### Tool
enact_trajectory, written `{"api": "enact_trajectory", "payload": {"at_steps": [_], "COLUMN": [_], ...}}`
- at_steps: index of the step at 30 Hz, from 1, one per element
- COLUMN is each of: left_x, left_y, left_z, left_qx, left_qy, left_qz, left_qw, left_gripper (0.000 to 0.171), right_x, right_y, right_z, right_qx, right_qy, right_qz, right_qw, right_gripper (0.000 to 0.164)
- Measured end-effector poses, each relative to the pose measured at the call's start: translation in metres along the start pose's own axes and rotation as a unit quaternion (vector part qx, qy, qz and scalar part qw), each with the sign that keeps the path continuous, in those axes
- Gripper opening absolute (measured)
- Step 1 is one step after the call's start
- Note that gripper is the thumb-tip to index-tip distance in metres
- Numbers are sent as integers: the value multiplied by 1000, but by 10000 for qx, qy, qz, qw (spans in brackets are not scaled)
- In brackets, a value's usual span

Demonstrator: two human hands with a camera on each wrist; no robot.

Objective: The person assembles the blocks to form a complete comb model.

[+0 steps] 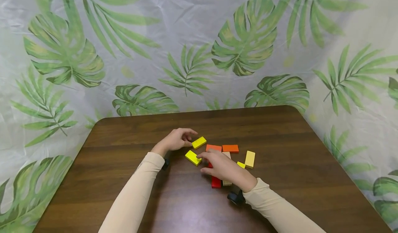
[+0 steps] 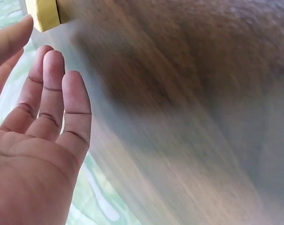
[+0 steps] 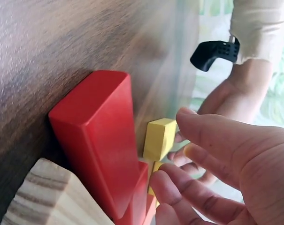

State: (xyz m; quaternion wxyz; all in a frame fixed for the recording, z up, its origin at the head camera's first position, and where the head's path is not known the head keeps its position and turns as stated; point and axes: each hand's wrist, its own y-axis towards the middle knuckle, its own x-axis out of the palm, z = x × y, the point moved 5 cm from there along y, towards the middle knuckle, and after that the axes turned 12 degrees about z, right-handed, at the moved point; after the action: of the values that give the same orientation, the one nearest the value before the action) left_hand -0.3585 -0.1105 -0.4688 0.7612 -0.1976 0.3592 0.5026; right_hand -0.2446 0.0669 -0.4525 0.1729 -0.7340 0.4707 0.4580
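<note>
Behind everything hangs a leafy sheet (image 1: 186, 36), and before it stretches a brown table (image 1: 124, 191). Over that table reach two sleeved arms. The right hand (image 1: 222, 165) lies across the block cluster, fingers loosely extended, gripping nothing; the left hand (image 1: 175, 140), off to the left, has its fingers gently bent, likewise gripping nothing.

Two yellow blocks lie flat on the table between the hands, apart from each other. The far block (image 1: 199, 142) is nearer the left hand, just beyond its thumb tip; its long axis slants away and to the right. The near block (image 1: 192, 157) has its right end under the right fingertips, its long axis slanting towards the person and to the right, so the pair splays rightward. Any handling of them seems to turn on that splay. Whether thumb or fingertips actually touch a block, I cannot tell.

Partly beneath the right hand are a red block (image 1: 216, 182) and some wood (image 1: 227, 183). Beyond it sit a coral block (image 1: 214, 147) and an orange block (image 1: 230, 149); to its right, a pale block (image 1: 250, 159). Smallest to the eye is a yellow bit (image 1: 240, 165) beside that.
</note>
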Motion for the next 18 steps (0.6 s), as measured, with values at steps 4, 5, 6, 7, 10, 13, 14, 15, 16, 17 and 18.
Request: {"api": "enact_trajectory", "payload": {"at_steps": [4,5,6,7,10,13,14,15,16,17,18], "left_x": [3,4,5,6,9,11,11,11,12,12,12], "left_y": [2,2,2,3,4,5,6,6,7,7,8], "left_z": [0,0,-1,-1,-1,-1,-1,-1,0,0,0], "left_qx": [7,26,30,38,108,165,190,221,243,270,288], "left_qy": [-63,-94,-121,-154,-196,-220,-207,-181,-163,-122,-83], "left_qz": [-160,-205,-252,-305,-436,-538,-560,-581,-603,-619,-629], "left_qw": [9999,9997,9996,9994,9988,9982,9980,9979,9978,9976,9976], "left_gripper": [45,44,44,45,46,47,47,47,46,46,46], "right_x": [3,5,6,7,8,9,9,9,10,10,10], "right_y": [5,6,7,8,10,10,11,11,11,11,11], "right_z": [2,3,4,4,5,6,6,5,5,5,5], "right_qx": [-31,-21,-20,-31,-79,-114,-119,-146,-165,-180,-189], "right_qy": [6,26,49,59,67,28,22,14,15,12,6], "right_qz": [-67,-87,-97,-116,-158,-202,-214,-225,-240,-250,-256], "right_qw": [10000,10000,9999,9999,9998,9997,9997,9996,9996,9995,9995], "right_gripper": [46,46,45,45,43,40,39,38,37,37,36]}}
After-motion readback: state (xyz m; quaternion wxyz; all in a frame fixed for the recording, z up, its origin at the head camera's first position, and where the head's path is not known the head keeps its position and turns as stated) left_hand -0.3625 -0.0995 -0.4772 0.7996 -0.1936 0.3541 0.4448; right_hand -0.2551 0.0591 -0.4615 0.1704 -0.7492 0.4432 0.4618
